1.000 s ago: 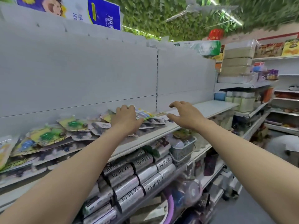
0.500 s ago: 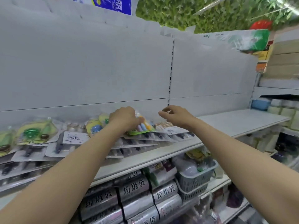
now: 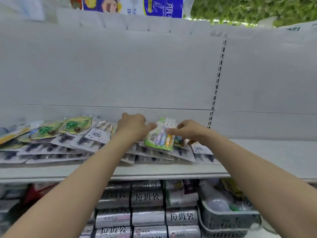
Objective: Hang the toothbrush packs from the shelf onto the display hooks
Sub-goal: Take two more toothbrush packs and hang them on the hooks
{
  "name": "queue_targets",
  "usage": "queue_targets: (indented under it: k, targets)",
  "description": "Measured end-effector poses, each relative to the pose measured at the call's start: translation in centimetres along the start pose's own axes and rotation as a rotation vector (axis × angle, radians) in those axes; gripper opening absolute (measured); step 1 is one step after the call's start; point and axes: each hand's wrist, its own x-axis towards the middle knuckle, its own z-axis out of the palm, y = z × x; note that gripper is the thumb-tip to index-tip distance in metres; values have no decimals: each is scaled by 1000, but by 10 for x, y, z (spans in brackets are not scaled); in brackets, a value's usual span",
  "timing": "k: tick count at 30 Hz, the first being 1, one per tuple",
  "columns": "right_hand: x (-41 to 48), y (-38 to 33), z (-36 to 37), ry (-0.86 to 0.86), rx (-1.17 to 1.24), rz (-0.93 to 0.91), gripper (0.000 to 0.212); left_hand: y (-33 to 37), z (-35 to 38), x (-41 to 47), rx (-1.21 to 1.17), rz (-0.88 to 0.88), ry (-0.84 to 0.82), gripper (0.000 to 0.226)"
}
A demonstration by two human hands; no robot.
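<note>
Barely begun, I'd say: left of the green toothbrush pack (image 3: 158,136), the other packs (image 3: 56,145) lie heaped flat on the shelf (image 3: 154,170), and no hooks show on the back panel (image 3: 120,74) above it. The left hand (image 3: 133,126) grips its left edge. The right hand (image 3: 190,132), loose, touches its top with one fingertip. Below and right of it, a grey basket (image 3: 228,220) holds a pale bulb-like thing (image 3: 217,204).
</note>
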Motion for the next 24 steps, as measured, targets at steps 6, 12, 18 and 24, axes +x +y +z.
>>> queue_targets:
  k: [6,12,18,24]
  targets:
    - [-11,15,-3,-123,56,32,63,42,16,-25,224,-110,-100,85]
    - [-9,29,3,-57,79,-50,63,60,19,-36,216,-174,-19,91]
    - [-7,39,4,21,198,-45,80,52,12,-30,-283,-216,226,64]
    - [3,34,4,46,316,27,51,25,14,-21,-595,-307,287,52]
